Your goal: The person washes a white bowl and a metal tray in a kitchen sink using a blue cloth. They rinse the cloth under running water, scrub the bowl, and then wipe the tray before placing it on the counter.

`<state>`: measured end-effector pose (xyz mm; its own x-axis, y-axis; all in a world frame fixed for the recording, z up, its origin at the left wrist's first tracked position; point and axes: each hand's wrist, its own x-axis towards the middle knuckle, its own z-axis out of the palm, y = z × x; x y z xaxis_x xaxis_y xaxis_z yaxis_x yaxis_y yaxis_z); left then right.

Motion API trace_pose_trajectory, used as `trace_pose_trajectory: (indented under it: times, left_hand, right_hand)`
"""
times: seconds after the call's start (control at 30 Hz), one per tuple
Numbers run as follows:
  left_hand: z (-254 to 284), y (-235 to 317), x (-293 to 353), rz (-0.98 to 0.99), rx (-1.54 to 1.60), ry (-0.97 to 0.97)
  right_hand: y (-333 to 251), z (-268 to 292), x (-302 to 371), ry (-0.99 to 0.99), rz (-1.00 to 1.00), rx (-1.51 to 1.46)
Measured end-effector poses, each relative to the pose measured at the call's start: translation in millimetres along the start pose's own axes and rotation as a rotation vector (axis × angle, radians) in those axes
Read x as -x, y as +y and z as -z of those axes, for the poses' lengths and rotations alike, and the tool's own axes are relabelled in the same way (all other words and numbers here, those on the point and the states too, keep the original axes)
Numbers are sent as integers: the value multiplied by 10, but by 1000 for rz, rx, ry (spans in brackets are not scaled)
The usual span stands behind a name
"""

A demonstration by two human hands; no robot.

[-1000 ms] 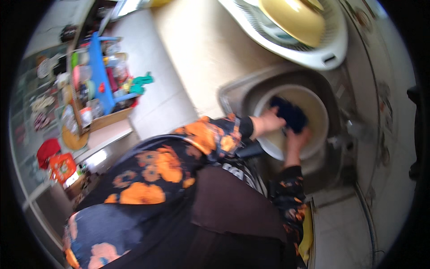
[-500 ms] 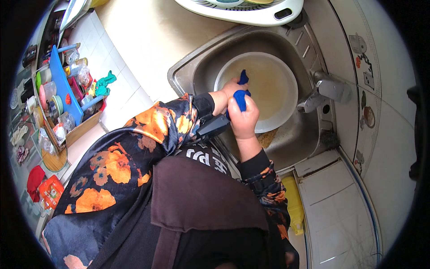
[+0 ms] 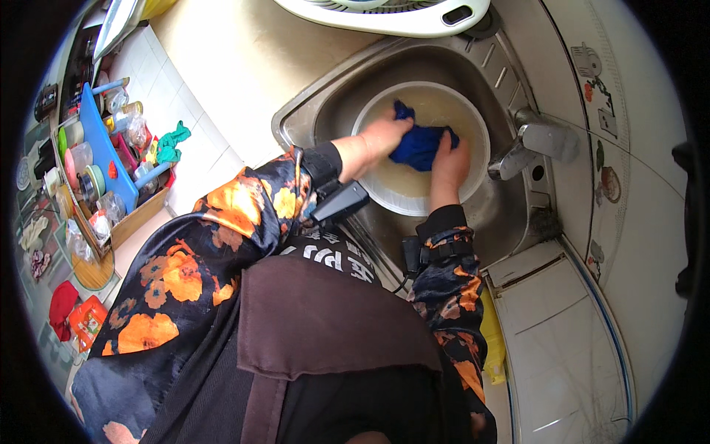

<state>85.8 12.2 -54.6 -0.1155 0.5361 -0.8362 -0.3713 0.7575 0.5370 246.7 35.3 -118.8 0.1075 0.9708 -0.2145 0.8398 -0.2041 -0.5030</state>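
Cloth of soft, crumpled deep-blue fabric [image 3: 421, 148] lay stretched between the person's two bare hands, inside the rim of a round white basin [image 3: 485, 144] of cloudy water [image 3: 444, 103]. Half a second earlier both fists had been bunched together over it near the basin's left side; since then the hands had parted and the fabric had opened into a broader patch. That suggested the handling had passed from squeezing to spreading.

The left hand [image 3: 386, 137] had its grip closed on the cloth's left end, though motion blur left the exact set of its fingers hard to make out. The right hand [image 3: 450, 166] was clamped on the opposite end, thumb laid along the fabric.

The basin stood in a stainless-steel sink [image 3: 503, 214], with a chrome faucet [image 3: 547, 142] just beyond its right edge. The sink was set into a pale beige table [image 3: 296, 66], and a white plastic drying rack [image 3: 414, 22] stood at its far side. A white tiled wall [image 3: 566, 181] with small kitchen motifs rose to the right. Off to the left, jars and bags crowded around a bright blue plastic rack [image 3: 100, 133], beside a crumpled green cloth [image 3: 174, 140].
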Motion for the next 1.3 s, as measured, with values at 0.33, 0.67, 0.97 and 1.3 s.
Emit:
trace_pose_trajectory:
  times: [0.33,0.67,0.97,1.3]
  left_hand:
    - [222,-278,4,47,-301,8]
    - [100,-161,18,535,6,-294]
    - [-50,33,93,379,-218,-473]
    - [-67,68,214,250,-295,-814]
  right_hand:
    - [215,40,490,-252,101,246]
    - [-482,749,991,-576,489,-394]
    - [22,857,582,-334,-74,-779]
    - [134,675,548,-463,-291,-1126]
